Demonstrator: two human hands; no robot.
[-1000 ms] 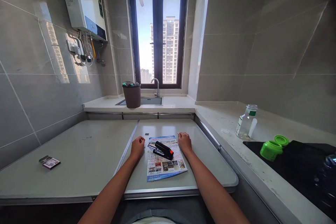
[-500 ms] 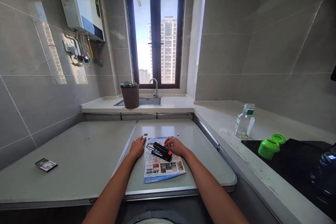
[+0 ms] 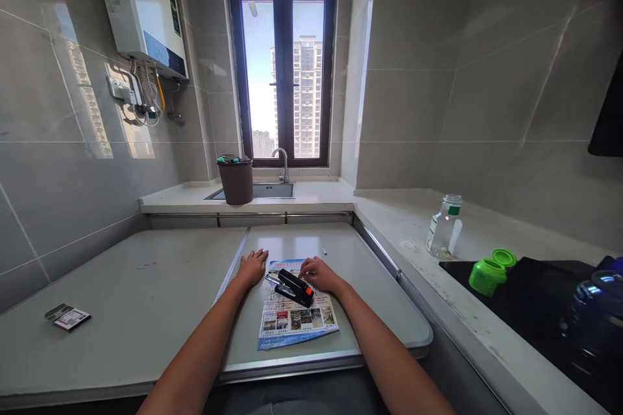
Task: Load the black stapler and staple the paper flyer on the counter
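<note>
A black stapler [image 3: 296,288] with an orange-red patch at its near end lies at an angle on a printed leaflet [image 3: 298,338]. Its silver staple channel shows at the far left end, swung away from the black top. To the left of the leaflet, my left hand [image 3: 253,266] rests on the table with fingers stretched forward, covering the spot just beyond their tips. My right hand [image 3: 318,273] is curled at the stapler's right side, over the leaflet's edge. Its fingertips come close to the stapler; whether they pinch anything is hidden.
A small light piece [image 3: 324,251] lies beyond my right hand. A small box [image 3: 71,318] sits far left on the folding table [image 3: 160,298]. Right of it, the counter holds a glass bottle [image 3: 442,230] and an open green jar [image 3: 487,277]. A brown bin [image 3: 235,183] stands by the sink [image 3: 272,191].
The view has shifted slightly to the right. My left hand has reached forward, and the small dark strip ahead of its fingers is now covered. My right hand stays beside the stapler.
</note>
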